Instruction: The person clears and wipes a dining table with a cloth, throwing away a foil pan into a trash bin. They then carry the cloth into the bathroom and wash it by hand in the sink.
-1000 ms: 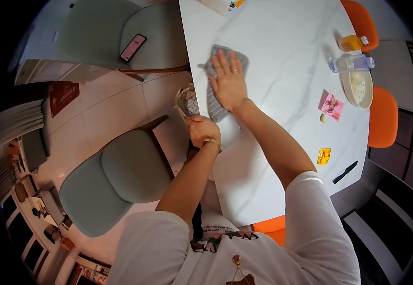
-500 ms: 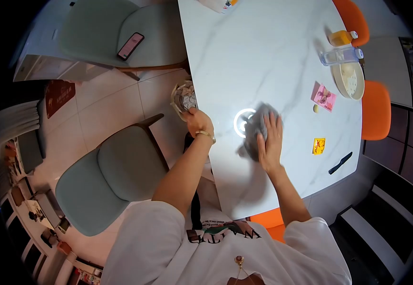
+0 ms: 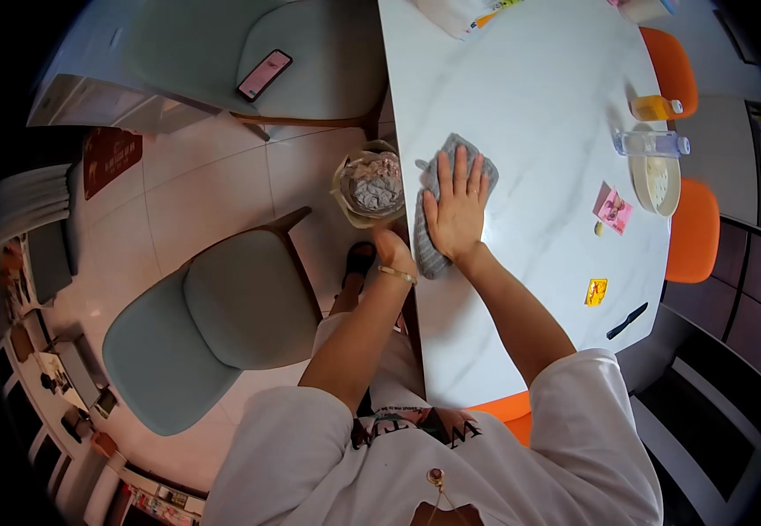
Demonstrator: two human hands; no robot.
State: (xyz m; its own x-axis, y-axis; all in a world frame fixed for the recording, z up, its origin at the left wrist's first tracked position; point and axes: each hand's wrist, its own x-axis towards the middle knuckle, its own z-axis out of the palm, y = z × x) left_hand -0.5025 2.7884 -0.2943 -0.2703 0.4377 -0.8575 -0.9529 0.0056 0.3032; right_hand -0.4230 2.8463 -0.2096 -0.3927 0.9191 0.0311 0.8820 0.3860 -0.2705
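A folded grey cloth [image 3: 428, 241] lies on the white marbled table [image 3: 555, 131] at its left edge. My right hand [image 3: 459, 206] rests flat on the cloth, fingers spread and pressing it down. Just off that edge, my left hand [image 3: 395, 254] is held low beside the tabletop, apparently cupped and without anything visible in it; its fingertips are partly hidden. Beyond the left hand, a lined waste bin [image 3: 371, 188] with crumpled silvery and brownish waste inside stands by the table's side.
Toward the right lie a black-handled knife [image 3: 627, 321], a yellow packet [image 3: 596, 292] and a pink packet [image 3: 614, 210]. Two bottles, one orange [image 3: 655, 108] and one clear [image 3: 650, 143], lie near an oval dish [image 3: 659, 186]. A grey chair [image 3: 249, 298] and a phone [image 3: 265, 74] on another chair are left.
My right hand has dragged the cloth leftward from mid-table to the edge. My left hand now sits nearer my body than the bin, which shows more fully as the view shifted.
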